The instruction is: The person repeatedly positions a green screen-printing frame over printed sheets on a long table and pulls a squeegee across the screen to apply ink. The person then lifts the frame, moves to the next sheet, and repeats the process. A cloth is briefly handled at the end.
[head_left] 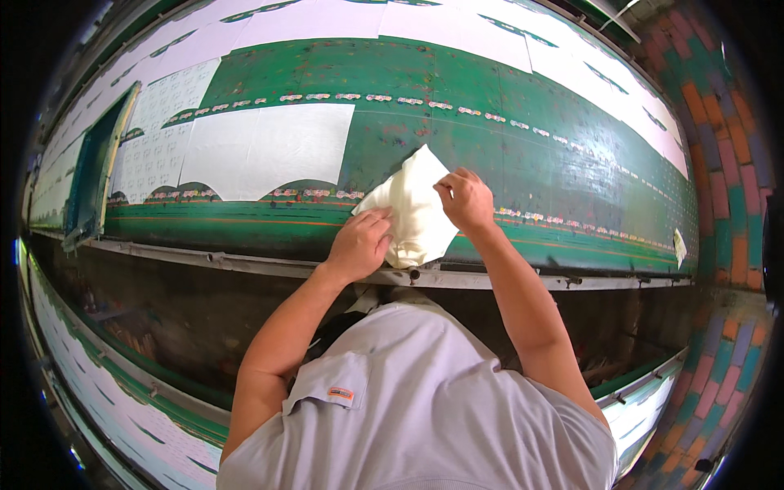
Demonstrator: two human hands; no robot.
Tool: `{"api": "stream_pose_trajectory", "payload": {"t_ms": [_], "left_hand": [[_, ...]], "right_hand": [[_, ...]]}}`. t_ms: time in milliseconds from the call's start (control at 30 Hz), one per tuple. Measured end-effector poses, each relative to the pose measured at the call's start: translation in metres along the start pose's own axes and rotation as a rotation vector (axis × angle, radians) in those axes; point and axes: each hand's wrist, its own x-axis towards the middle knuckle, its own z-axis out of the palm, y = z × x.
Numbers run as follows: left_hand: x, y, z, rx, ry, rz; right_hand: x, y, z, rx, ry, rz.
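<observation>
A cream-white piece of fabric (412,204), bunched and creased, hangs partly over the near edge of a long green table (482,155). My left hand (361,243) has curled fingers gripping its left side. At its upper right edge, my right hand (467,202) pinches the cloth between thumb and fingers. A flat white fabric piece (269,147) with a scalloped near edge lies on the tabletop to the left of my hands. Beyond it, a printed fabric piece (151,155) carries rows of small marks.
A framed screen (102,167) stands across the table at the left. More white panels (302,23) lie along the far side. A metal rail (465,280) with small knobs runs along the near edge. Behind me is another table (139,420) with white pieces. Coloured paving (723,147) lies at right.
</observation>
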Motion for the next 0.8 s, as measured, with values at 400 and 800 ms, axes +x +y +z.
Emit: {"api": "stream_pose_trajectory", "payload": {"t_ms": [400,800], "left_hand": [[0.004,0.012,0.019,0.204,-0.087,-0.139],[0.008,0.021,0.022,0.24,-0.104,-0.191]], "right_hand": [[0.074,0.034,0.043,0.011,-0.159,0.188],[0.075,0.044,0.021,0.019,-0.232,0.15]]}}
